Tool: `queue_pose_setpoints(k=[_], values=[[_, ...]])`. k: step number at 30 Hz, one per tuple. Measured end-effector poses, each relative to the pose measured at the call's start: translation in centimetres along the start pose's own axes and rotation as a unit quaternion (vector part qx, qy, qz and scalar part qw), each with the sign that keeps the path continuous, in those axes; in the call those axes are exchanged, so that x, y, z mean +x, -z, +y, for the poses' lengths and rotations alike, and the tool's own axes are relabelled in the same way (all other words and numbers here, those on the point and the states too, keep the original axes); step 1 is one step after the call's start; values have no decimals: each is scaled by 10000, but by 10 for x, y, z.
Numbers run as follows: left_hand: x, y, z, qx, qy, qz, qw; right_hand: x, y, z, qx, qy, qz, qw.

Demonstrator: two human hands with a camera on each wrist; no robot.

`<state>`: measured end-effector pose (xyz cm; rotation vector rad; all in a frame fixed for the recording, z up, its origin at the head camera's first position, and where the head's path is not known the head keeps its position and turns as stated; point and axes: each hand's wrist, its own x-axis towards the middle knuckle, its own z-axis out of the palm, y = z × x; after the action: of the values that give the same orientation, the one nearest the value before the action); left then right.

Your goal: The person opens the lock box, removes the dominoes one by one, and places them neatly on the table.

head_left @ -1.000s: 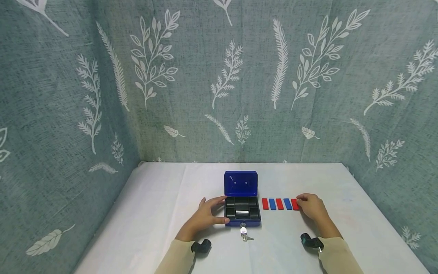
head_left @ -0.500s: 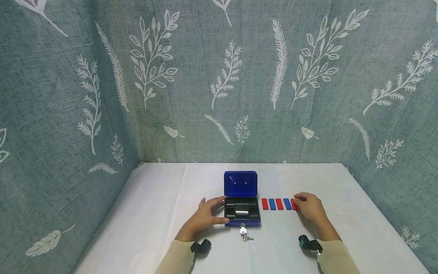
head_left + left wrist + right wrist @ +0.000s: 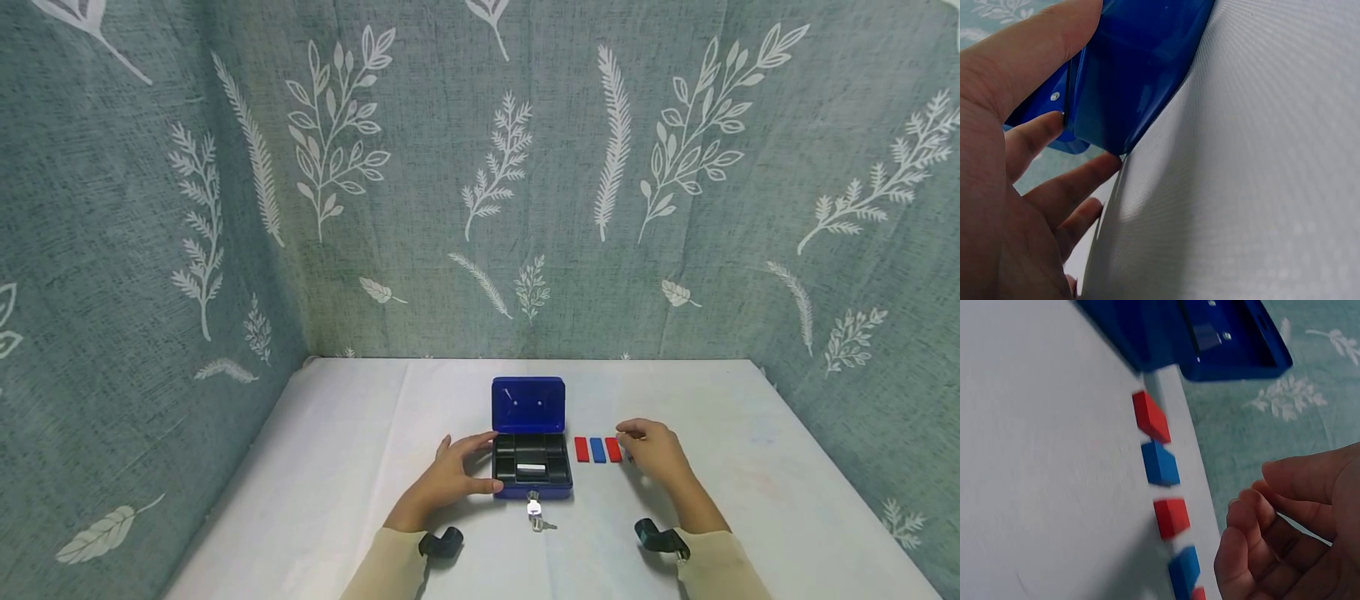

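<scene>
A blue cash box point(image 3: 512, 493) stands with its lid point(image 3: 528, 392) up and a black compartment tray point(image 3: 530, 450) inside. My left hand point(image 3: 450, 479) holds its left side, thumb at the front corner and fingertips at the back corner. Keys point(image 3: 538, 524) hang from the front lock. My right hand point(image 3: 658, 452) hovers at the right end of the row of blocks, fingers loosely bent, holding nothing. A red block point(image 3: 1150, 417), a blue block point(image 3: 1160, 465), another red block point(image 3: 1172, 518) and another blue block point(image 3: 1185, 573) line the table; a further red block point(image 3: 1199, 594) is partly cut off.
The white-covered table point(image 3: 375, 400) reaches back to a green leaf-patterned cloth point(image 3: 450, 183), which also hangs on both sides. White table surface lies left of the box and right of my right hand. Dark wrist devices point(image 3: 442, 543) sit on both sleeves.
My right hand has moved left along the row, so the two rightmost blocks are now hidden from the head camera. My left hand and the box have stayed put.
</scene>
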<state>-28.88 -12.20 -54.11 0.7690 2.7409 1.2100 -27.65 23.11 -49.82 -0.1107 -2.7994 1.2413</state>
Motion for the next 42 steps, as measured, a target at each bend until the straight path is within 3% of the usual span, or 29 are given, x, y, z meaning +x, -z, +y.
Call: queue_pose_setpoints(k=[11, 19, 35, 42], values=[[-1, -1, 0, -11, 68, 0, 10000, 0, -16, -20, 97, 271, -221, 9993], [-3, -1, -2, -54, 49, 19, 10000, -1, -24, -35, 113, 724, -163, 9972], [-5, -2, 1, -155, 53, 48, 9999, -11, -47, -59, 507, 977, -602, 9921], [-3, 1, 6, -85, 91, 16, 9999, -14, -54, -68, 360, 1072, -692, 9912]])
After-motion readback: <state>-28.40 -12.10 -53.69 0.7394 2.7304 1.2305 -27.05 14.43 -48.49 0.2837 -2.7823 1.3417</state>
